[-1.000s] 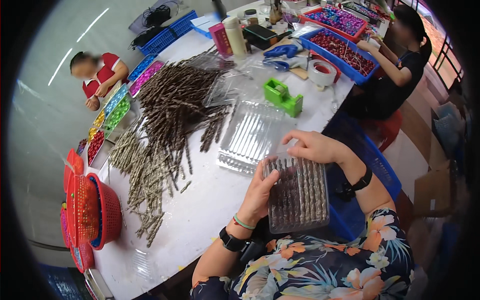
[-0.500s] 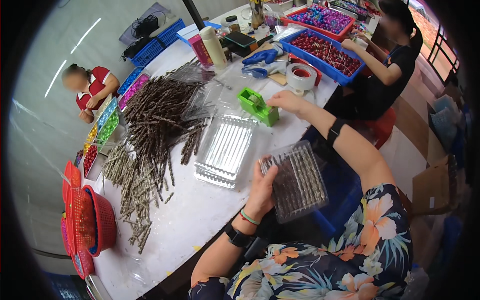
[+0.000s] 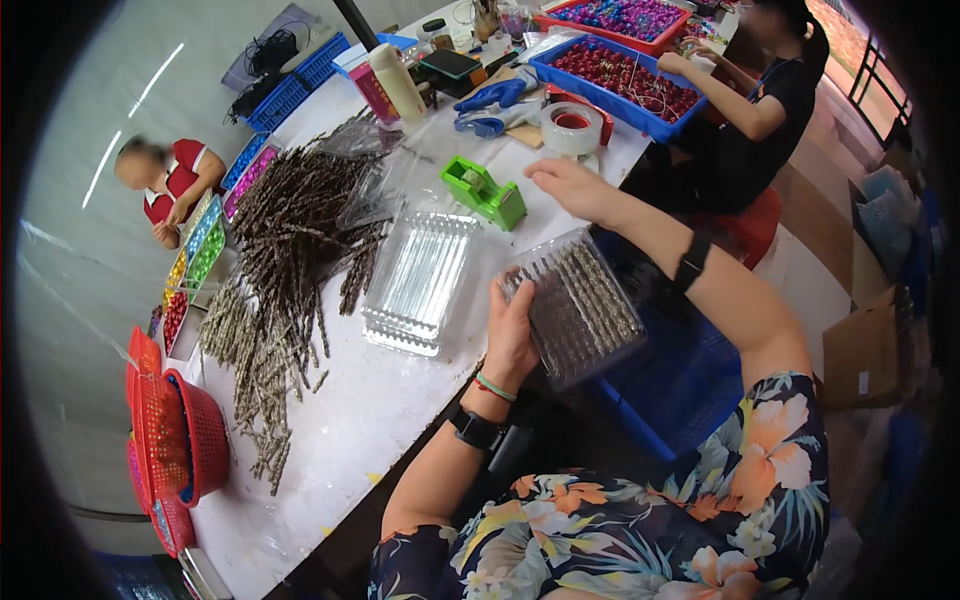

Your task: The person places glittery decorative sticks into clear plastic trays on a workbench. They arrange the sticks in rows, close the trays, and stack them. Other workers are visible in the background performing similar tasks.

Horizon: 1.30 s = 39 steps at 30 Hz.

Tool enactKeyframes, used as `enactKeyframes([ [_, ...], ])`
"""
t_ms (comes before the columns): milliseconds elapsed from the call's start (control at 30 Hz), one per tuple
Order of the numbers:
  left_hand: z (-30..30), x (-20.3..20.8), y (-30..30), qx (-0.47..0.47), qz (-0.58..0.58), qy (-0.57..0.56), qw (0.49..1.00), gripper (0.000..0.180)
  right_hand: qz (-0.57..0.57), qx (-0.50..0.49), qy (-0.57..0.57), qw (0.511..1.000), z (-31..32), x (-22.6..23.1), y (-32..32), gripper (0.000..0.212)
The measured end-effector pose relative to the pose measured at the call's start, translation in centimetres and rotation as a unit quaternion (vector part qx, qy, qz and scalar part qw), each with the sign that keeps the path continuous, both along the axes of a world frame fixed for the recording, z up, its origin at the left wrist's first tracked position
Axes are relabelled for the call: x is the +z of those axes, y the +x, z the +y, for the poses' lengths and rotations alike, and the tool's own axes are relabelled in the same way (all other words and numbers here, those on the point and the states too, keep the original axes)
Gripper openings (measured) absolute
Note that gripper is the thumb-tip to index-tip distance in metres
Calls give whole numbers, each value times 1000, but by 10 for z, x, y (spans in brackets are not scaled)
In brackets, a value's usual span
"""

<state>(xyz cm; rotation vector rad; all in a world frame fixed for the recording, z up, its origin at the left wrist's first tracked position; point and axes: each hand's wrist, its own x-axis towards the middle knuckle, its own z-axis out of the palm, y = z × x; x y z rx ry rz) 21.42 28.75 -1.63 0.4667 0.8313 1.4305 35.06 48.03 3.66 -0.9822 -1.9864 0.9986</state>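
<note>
My left hand [image 3: 512,335] grips the left edge of a clear plastic clamshell tray [image 3: 580,305] filled with rows of dark sticks, held tilted over my lap off the table's edge. My right hand [image 3: 570,185] is stretched out over the white table [image 3: 350,420], fingers apart and holding nothing, just right of a green tape dispenser [image 3: 485,192]. A stack of empty clear ribbed trays [image 3: 420,280] lies on the table left of the filled one.
A big heap of dark sticks [image 3: 285,270] covers the table's left part. Red baskets [image 3: 165,440] sit at the near left corner. A tape roll [image 3: 572,128], blue gloves [image 3: 495,100], bottles and blue bins of beads [image 3: 625,85] stand farther off. Two other people work at the table.
My right hand left the filled tray and reached out toward the green tape dispenser. My left hand kept holding the tray, which now tilts more.
</note>
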Motion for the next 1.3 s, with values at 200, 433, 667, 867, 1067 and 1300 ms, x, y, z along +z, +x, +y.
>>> enactKeyframes([
  [200, -8, 8, -6, 27, 19, 9, 999, 35, -155, -20, -83, 984, 34, 10, -47, 34],
  [433, 1, 8, -1, 36, 12, 10, 999, 35, -155, -30, -75, 985, 44, 8, -49, 30],
  [667, 11, -9, -10, 99, -12, 23, 995, 36, 115, 23, -275, 954, -81, 47, 34, 19],
  [867, 27, -2, 5, 101, -34, 17, 994, 32, 166, -79, -431, 883, -249, 18, 139, 15],
  [1067, 26, -1, -5, 82, -26, 9, 996, 31, 168, -147, -466, 856, -283, -36, 145, 18],
  [1300, 24, -5, -13, 2, -81, -23, 996, 19, 269, -95, -380, 880, -220, -133, 88, 24],
])
